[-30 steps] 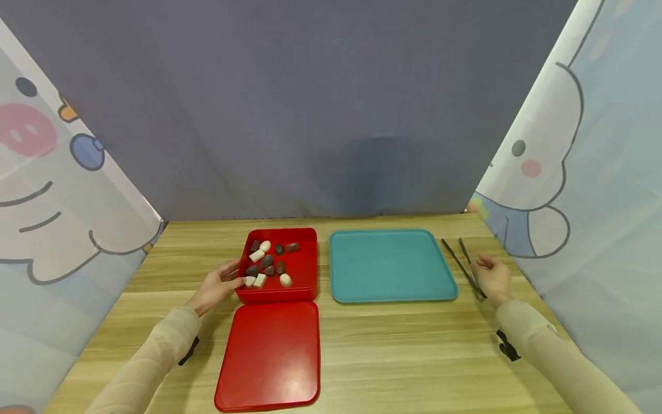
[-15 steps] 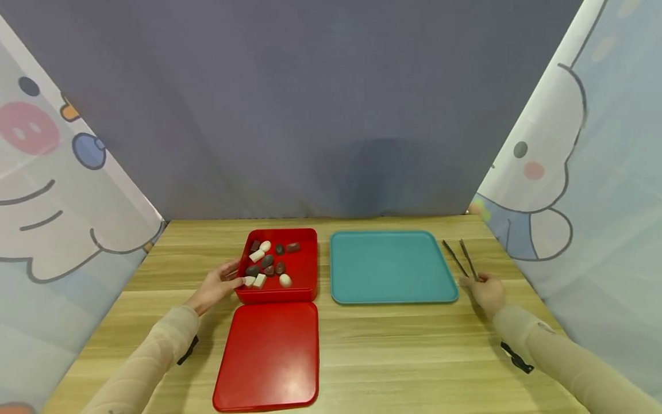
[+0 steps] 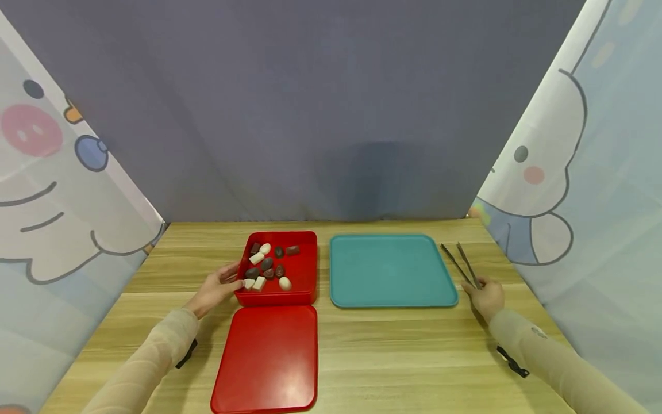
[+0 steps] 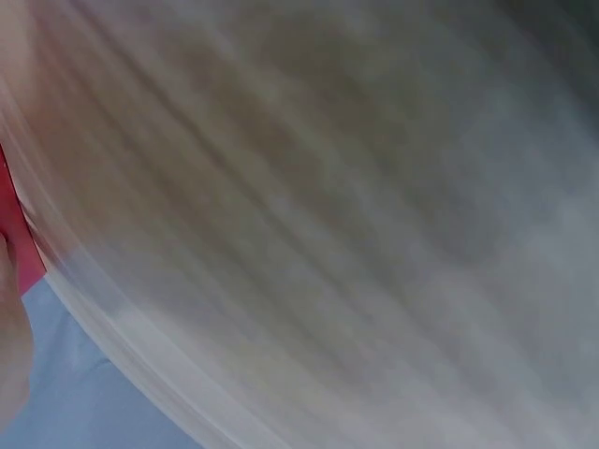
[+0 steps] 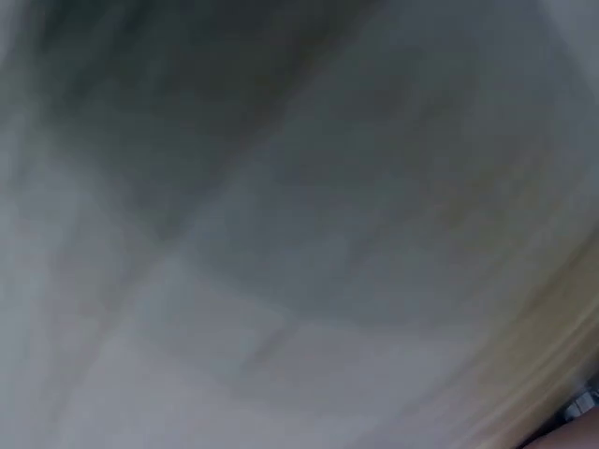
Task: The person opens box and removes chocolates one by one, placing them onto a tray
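My left hand (image 3: 213, 292) holds the left wall of a red box (image 3: 302, 276), its thumb over the rim near the front corner and its fingers along the outside. Brown and white chocolates (image 3: 266, 264) lie loose in the box, mostly towards its left half. Over on the right, my right hand (image 3: 488, 297) grips a pair of metal tongs (image 3: 468, 265) by the rear end. The two arms of the tongs are spread and point away from me. Sleeve cloth fills most of both wrist views; a strip of the red box wall (image 4: 17, 229) shows at the left wrist view's edge.
A flat red lid (image 3: 266, 359) lies right in front of the box. Between the box and the tongs rests a teal tray (image 3: 390, 270) with a low rim. Grey cloth (image 3: 320, 115) hangs behind the wooden table (image 3: 393, 356), and printed curtains flank both sides.
My right hand has come from beside the tongs to grip their rear end, shifting slightly towards me. The left hand stays at the box, and the chocolates lie as before.
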`<state>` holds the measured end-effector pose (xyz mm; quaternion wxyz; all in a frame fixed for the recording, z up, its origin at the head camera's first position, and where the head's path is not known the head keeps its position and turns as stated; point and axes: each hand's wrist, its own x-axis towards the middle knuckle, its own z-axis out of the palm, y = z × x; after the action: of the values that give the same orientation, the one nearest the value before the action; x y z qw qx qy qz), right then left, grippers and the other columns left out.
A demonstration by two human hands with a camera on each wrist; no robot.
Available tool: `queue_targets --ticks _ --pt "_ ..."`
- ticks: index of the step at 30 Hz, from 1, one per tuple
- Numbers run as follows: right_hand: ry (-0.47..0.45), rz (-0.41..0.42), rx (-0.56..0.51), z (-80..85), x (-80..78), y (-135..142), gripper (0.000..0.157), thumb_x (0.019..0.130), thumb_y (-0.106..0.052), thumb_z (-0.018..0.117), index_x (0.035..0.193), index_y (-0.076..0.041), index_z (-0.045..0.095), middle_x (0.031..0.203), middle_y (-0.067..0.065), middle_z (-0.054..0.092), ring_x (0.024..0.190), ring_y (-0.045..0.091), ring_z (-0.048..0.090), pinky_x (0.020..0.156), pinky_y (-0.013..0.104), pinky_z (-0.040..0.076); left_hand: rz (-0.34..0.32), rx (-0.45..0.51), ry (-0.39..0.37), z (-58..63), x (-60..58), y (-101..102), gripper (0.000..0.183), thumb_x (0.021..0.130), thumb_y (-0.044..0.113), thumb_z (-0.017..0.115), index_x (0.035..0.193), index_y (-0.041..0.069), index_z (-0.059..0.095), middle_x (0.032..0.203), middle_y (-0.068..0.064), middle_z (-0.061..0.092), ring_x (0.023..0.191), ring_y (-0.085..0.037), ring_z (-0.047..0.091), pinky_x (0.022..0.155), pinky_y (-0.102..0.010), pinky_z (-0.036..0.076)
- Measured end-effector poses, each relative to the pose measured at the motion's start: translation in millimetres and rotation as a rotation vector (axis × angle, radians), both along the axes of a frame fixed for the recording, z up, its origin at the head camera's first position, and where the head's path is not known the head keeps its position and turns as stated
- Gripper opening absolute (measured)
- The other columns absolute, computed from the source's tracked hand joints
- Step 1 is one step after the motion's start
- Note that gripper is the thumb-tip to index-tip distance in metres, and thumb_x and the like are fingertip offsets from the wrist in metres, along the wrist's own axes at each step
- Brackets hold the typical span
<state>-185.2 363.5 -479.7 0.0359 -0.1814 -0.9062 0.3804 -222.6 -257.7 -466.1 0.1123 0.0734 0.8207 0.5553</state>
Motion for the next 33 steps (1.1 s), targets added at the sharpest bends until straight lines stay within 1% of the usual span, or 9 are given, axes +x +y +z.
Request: queue_targets --ticks 4,8,12,16,20,22,24,28,33 --pt "0.028 -0.012 0.015 0.7 2.2 -0.6 0.054 0.092 -0.027 0.054 0.123 0.017 0.045 0.118 0.038 0.048 0.108 0.049 0.046 0.089 0.053 0.041 -0.003 -0.011 -0.001 0.4 -1.6 0.5 0.069 0.091 0.021 0.058 0.146 0.004 0.02 0.146 -0.026 0.025 0.13 -0.043 0.032 0.097 -0.042 0.044" --pt "0.001 -0.019 0.004 3.2 -1.5 -2.1 0.054 0.092 -0.028 0.052 0.123 0.016 0.044 0.117 0.037 0.049 0.107 0.048 0.047 0.089 0.053 0.041 -0.001 -0.008 -0.004 -0.3 0.3 -0.8 0.069 0.091 0.022 0.058 0.146 0.004 0.02 0.146 -0.026 0.024 0.129 -0.043 0.033 0.096 -0.042 0.044" --pt "-0.054 -0.002 0.001 6.0 -3.2 -0.7 0.06 0.093 -0.032 0.05 0.129 0.015 0.039 0.126 0.037 0.043 0.114 0.05 0.042 0.094 0.054 0.039 0.001 0.0 0.007 -0.9 0.5 -0.3 0.069 0.09 0.021 0.058 0.146 0.003 0.022 0.146 -0.026 0.026 0.129 -0.043 0.033 0.094 -0.035 0.047" --pt "-0.045 0.014 0.001 6.0 -4.7 2.9 0.062 0.093 -0.032 0.049 0.129 0.017 0.037 0.125 0.039 0.043 0.112 0.05 0.044 0.092 0.053 0.041 -0.003 0.009 0.021 -3.0 -2.4 0.5 0.067 0.09 0.018 0.058 0.145 0.001 0.023 0.145 -0.027 0.027 0.129 -0.043 0.033 0.092 -0.028 0.046" --pt "-0.012 0.01 -0.021 9.0 -6.2 5.1 0.058 0.092 -0.03 0.049 0.127 0.015 0.043 0.116 0.034 0.052 0.099 0.042 0.053 0.078 0.041 0.048 -0.001 0.013 0.025 -3.4 -4.0 3.3 0.067 0.091 0.017 0.058 0.145 0.001 0.022 0.145 -0.027 0.027 0.13 -0.043 0.033 0.091 -0.026 0.046" --pt "-0.005 0.012 -0.022 12.1 -6.7 7.3 0.056 0.091 -0.03 0.05 0.126 0.013 0.045 0.111 0.03 0.057 0.095 0.036 0.054 0.073 0.034 0.047 -0.008 0.018 0.02 -3.9 -4.4 5.6 0.067 0.091 0.018 0.057 0.145 0.0 0.021 0.145 -0.028 0.027 0.13 -0.043 0.032 0.09 -0.024 0.046" --pt "0.001 0.022 -0.006 13.3 -7.5 10.5 0.053 0.091 -0.028 0.051 0.125 0.012 0.047 0.106 0.028 0.059 0.093 0.033 0.054 0.07 0.031 0.045 -0.009 0.033 0.002 -5.2 -4.7 7.5 0.068 0.091 0.019 0.058 0.145 0.001 0.022 0.145 -0.027 0.026 0.131 -0.042 0.031 0.089 -0.023 0.046" --pt "-0.008 0.042 -0.014 13.8 -10.2 14.5 0.057 0.092 -0.03 0.05 0.127 0.014 0.043 0.111 0.031 0.056 0.099 0.039 0.053 0.078 0.04 0.045 0.003 0.032 -0.004 -7.1 -4.0 7.2 0.067 0.09 0.018 0.058 0.145 0.001 0.023 0.145 -0.027 0.027 0.13 -0.042 0.032 0.089 -0.023 0.047" --pt "0.0 0.07 0.012 16.1 -15.8 13.9 0.059 0.094 -0.032 0.045 0.128 0.015 0.039 0.12 0.036 0.049 0.106 0.047 0.049 0.087 0.052 0.042 0.017 0.026 0.007 -6.5 -3.1 3.0 0.067 0.09 0.018 0.058 0.145 0.001 0.023 0.145 -0.026 0.028 0.13 -0.042 0.033 0.093 -0.032 0.046"
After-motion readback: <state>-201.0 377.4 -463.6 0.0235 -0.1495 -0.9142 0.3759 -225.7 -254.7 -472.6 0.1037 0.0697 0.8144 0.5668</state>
